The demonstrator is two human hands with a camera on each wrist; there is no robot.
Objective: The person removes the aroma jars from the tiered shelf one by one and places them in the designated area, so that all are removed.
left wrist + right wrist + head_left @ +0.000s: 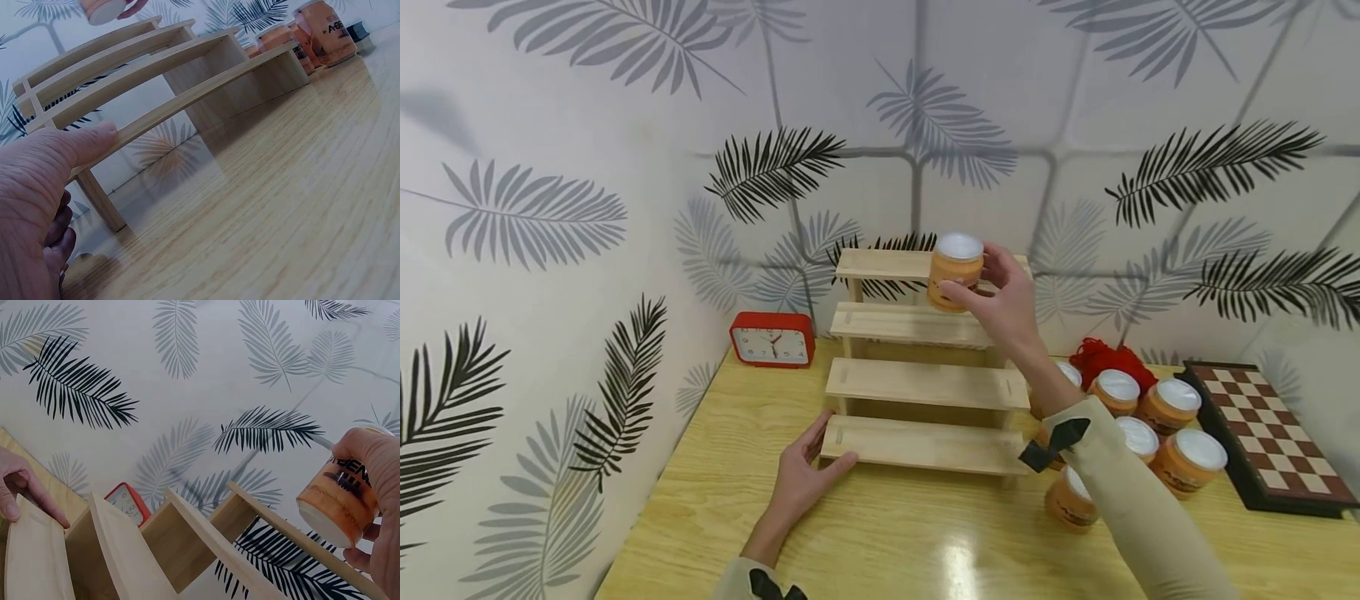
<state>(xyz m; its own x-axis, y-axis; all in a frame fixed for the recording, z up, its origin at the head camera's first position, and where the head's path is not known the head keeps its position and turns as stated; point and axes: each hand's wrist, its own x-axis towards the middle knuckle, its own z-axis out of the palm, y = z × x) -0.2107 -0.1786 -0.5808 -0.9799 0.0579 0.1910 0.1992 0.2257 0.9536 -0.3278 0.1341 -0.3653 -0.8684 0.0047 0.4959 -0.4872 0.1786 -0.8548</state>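
A four-tier wooden display shelf (917,383) stands on the table against the wall. At the left end of its lowest step, my left hand (801,479) grips the board, the thumb over its front edge in the left wrist view. Up at the top step, my right hand (1011,308) holds an orange jar (951,273) with a white lid, fingers and thumb around its side. Dark lettering shows on that jar in the right wrist view, where its white base hangs above the top board (306,540).
Several more orange jars (1187,461) are grouped right of the shelf, partly behind my right sleeve. A red clock (772,340) stands at the back left. Red yarn (1111,365) and a checkered board (1262,429) lie at the right on the wooden table (880,533).
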